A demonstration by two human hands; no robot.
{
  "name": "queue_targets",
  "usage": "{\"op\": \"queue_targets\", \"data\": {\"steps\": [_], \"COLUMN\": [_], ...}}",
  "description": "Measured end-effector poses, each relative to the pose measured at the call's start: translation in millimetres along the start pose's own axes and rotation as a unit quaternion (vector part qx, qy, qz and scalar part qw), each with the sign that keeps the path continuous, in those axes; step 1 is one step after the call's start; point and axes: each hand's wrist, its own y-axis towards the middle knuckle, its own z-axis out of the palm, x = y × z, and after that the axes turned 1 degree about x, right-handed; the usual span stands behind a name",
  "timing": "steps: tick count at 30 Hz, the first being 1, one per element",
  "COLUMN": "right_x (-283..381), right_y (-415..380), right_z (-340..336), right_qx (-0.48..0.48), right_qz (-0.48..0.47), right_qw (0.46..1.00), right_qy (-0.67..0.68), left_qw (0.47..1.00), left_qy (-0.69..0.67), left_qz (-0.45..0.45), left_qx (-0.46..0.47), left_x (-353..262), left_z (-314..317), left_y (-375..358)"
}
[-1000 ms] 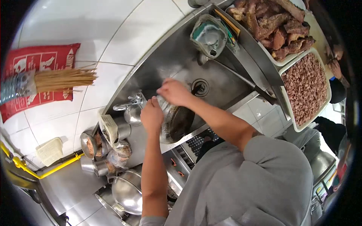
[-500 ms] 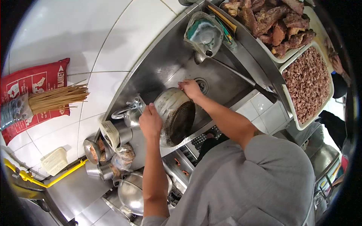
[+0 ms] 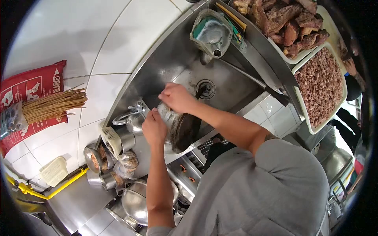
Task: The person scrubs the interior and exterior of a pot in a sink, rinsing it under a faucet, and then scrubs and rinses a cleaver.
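A pan [image 3: 184, 133] with a blackened underside and worn metallic side stands tilted in the stainless steel sink [image 3: 232, 84]. A dark handle-like piece shows above it near the drain [image 3: 205, 89]. On the near left of the pan, my left hand [image 3: 154, 129] is closed on its rim, thumb pointing up. Over the pan's upper side, my right hand [image 3: 178, 98] is closed, knuckles upward. Whatever lies under those fingers is hidden. The metal faucet [image 3: 132, 116] is just left of my left hand.
A plastic bag with greenish contents [image 3: 212, 33] and a long-handled ladle [image 3: 252, 78] lie across the sink. Trays of meat chunks [image 3: 289, 29] and diced meat [image 3: 321, 86] stand right. Bundled sticks [image 3: 55, 104], metal pots [image 3: 136, 200] and a yellow pipe [image 3: 67, 183] are left.
My right hand has moved left from the pan's far edge to over its upper side, fingers now curled. The drain and dark handle-like piece have come into view. My left hand stays at the rim.
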Motion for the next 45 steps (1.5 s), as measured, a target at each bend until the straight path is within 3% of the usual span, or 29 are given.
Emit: {"op": "queue_targets", "data": {"steps": [2, 3, 4, 5, 6, 8, 9, 10, 13, 14, 16, 17, 20, 21, 24, 25, 26, 29, 30, 31, 32, 34, 35, 36, 38, 40, 42, 44, 45], "right_x": [-57, -107, -106, -101, -96, -31, -5, -15, -65, -65, -43, -21, -35, -70, -64, -48, -10, -24, -62, -66, -64, -50, -32, -5, -25, -62, -69, -31, -6], "right_y": [-7, -16, -10, -7, 0, 12, 11, 10, 5, 6, 16, 20, 16, 9, 16, 24, 27, 19, 13, 12, 9, 15, 21, 21, 18, 17, 18, 29, 28], "right_z": [-1, 9, 0, -2, 4, 6, 2, -2, -20, -19, -15, -2, -10, -8, -12, -3, -4, -6, -12, -21, -17, -11, -2, -1, 1, -19, -18, -6, 3], "right_qx": [-0.007, 0.004, 0.013, -0.010, -0.009, 0.007, 0.028, 0.028, 0.021, 0.020, 0.074, 0.055, 0.074, 0.067, 0.085, 0.062, 0.103, 0.104, 0.083, 0.058, 0.057, 0.018, 0.027, 0.054, 0.030, 0.086, 0.058, 0.103, 0.133], "right_qz": [0.049, 0.161, 0.266, 0.169, 0.168, -0.046, -0.073, -0.072, 0.174, 0.173, 0.011, -0.155, -0.107, 0.017, 0.109, -0.071, -0.154, -0.166, 0.015, 0.198, 0.198, 0.005, -0.141, -0.212, -0.139, 0.165, 0.198, -0.067, -0.142], "right_qw": [0.999, 0.984, 0.950, 0.985, 0.986, 0.997, 0.996, 0.996, 0.984, 0.984, 0.997, 0.984, 0.991, 0.996, 0.988, 0.995, 0.981, 0.980, 0.994, 0.970, 0.970, 1.000, 0.987, 0.975, 0.990, 0.982, 0.977, 0.989, 0.977], "right_qy": [-0.023, 0.072, 0.161, -0.016, -0.017, -0.064, -0.030, -0.032, 0.027, 0.025, -0.005, 0.071, 0.012, 0.055, 0.062, 0.008, 0.057, 0.018, 0.074, 0.126, 0.126, -0.015, -0.066, -0.045, -0.020, 0.027, 0.048, -0.087, -0.087], "left_qw": [1.000, 1.000, 1.000, 1.000, 1.000, 1.000, 1.000, 1.000, 1.000, 1.000, 1.000, 1.000, 1.000, 1.000, 1.000, 1.000, 1.000, 1.000, 1.000, 1.000, 1.000, 0.999, 0.999, 0.999, 1.000, 1.000, 1.000, 0.999, 0.999], "left_qy": [-0.003, -0.003, -0.004, 0.001, 0.009, 0.017, 0.014, 0.009, -0.013, -0.015, 0.000, 0.004, -0.010, -0.008, 0.001, 0.010, 0.015, -0.008, -0.007, -0.007, -0.007, 0.008, 0.013, 0.012, 0.006, -0.004, 0.008, 0.019, 0.011], "left_qz": [0.007, 0.013, 0.016, 0.015, 0.008, 0.002, 0.008, 0.017, 0.002, 0.004, -0.012, -0.018, -0.008, -0.012, -0.017, -0.018, -0.023, -0.014, -0.014, -0.013, -0.012, -0.013, -0.018, -0.021, -0.020, -0.013, -0.018, -0.027, -0.035], "left_qx": [-0.004, 0.000, -0.002, -0.016, -0.028, -0.013, -0.013, -0.016, -0.007, -0.007, -0.021, -0.016, -0.003, -0.010, -0.018, -0.022, -0.016, -0.008, -0.013, -0.015, -0.015, -0.048, -0.041, -0.023, -0.012, -0.009, -0.011, -0.013, -0.006], "left_x": [0, 2, 0, -3, -3, -2, -1, -2, -2, -3, -6, -4, -2, -1, 0, 0, 3, 0, -1, 0, 1, 1, 4, 5, 3, 3, 4, 1, 1], "left_z": [2, 1, 1, 3, 4, 3, 3, 4, 1, 1, 4, 3, 1, 2, 5, 7, 6, 4, 2, 2, 3, 10, 9, 6, 5, 3, 4, 7, 4], "left_y": [3, 0, -2, -2, -2, -5, -4, -1, -1, -1, 0, -2, 3, 3, 1, 2, -2, 3, 2, 0, -2, 2, -2, -2, 1, 1, -2, 2, 0]}}
